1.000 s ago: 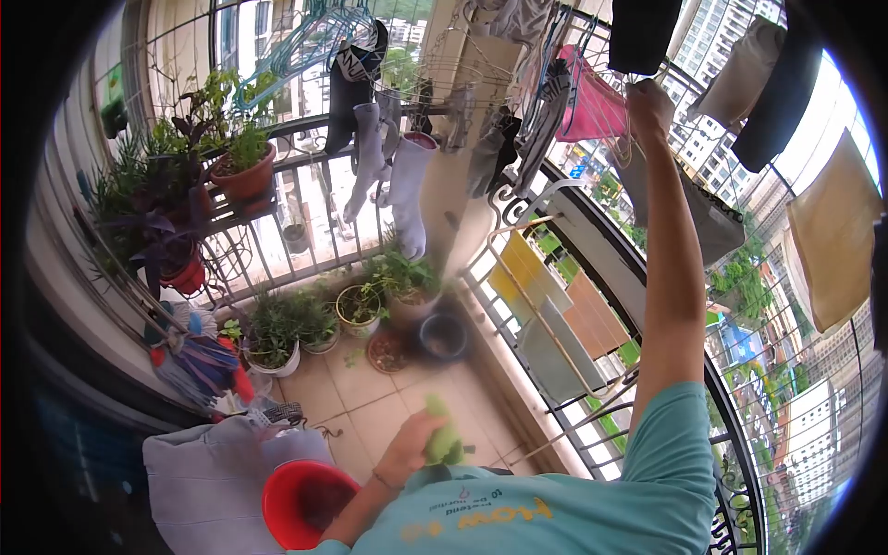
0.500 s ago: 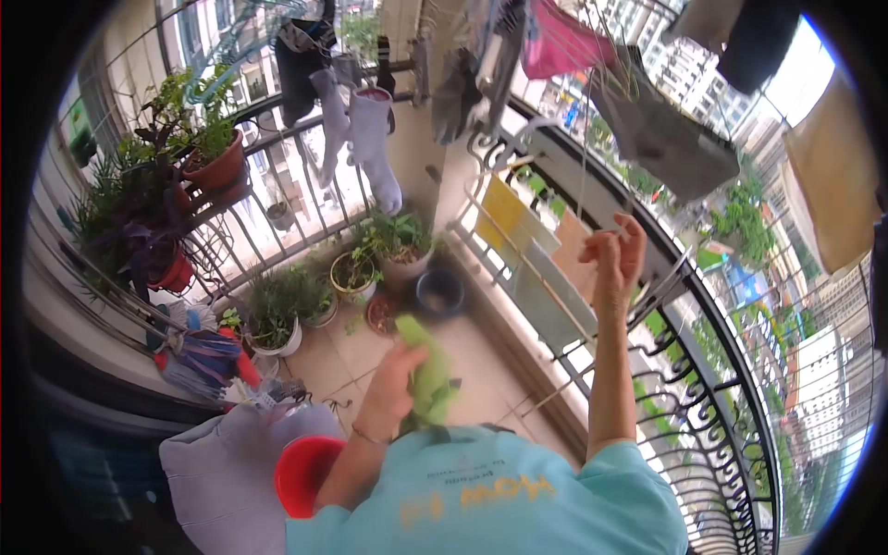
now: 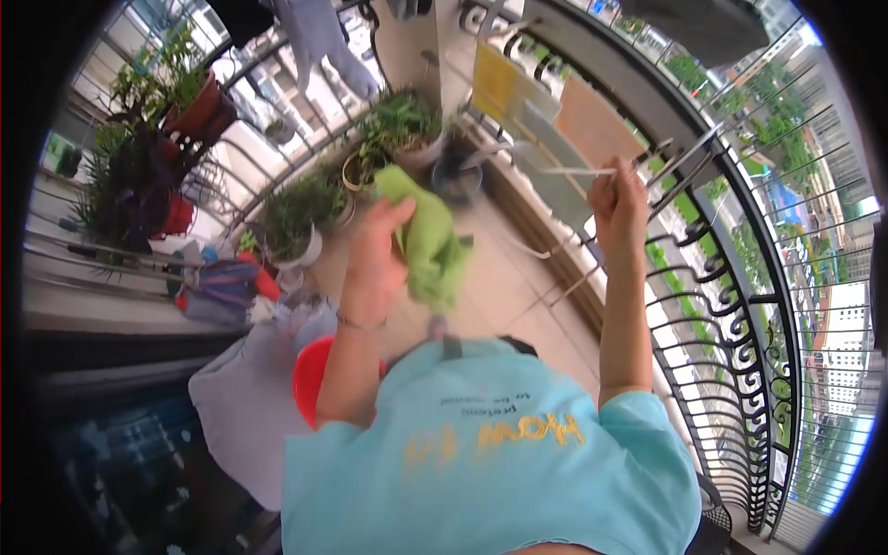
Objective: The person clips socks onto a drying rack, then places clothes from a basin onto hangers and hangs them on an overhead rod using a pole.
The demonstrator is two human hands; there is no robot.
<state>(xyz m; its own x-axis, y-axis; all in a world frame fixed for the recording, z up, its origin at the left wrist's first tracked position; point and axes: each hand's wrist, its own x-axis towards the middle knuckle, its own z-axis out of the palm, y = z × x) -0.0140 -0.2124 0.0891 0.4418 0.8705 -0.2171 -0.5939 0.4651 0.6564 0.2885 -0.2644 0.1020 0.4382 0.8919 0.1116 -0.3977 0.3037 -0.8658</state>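
My left hand point(image 3: 375, 245) grips a crumpled light-green cloth point(image 3: 427, 236), which hangs down over the tiled floor in front of my chest. Motion blurs the cloth's lower end. My right hand point(image 3: 618, 199) is raised near the railing, its fingers closed on a thin white clothes hanger point(image 3: 578, 171). The hanger is blurred and reaches to the left of the fist, in front of drying cloths. Among these are an orange cloth point(image 3: 599, 125), a grey-green cloth point(image 3: 555, 176) and a yellow cloth point(image 3: 495, 81).
Black railing point(image 3: 703, 250) curves along the right side. Potted plants point(image 3: 305, 213) stand in the left corner, with a dark bucket point(image 3: 458, 180) beside them. A red bucket point(image 3: 313, 375) and a grey cover point(image 3: 245, 398) are by my left arm. Grey socks point(image 3: 319, 42) hang overhead.
My left hand has lifted the green cloth upward and away from my body. My right hand, its fingers loosely curled before, has come lower and closed on the hanger. The view has tilted down.
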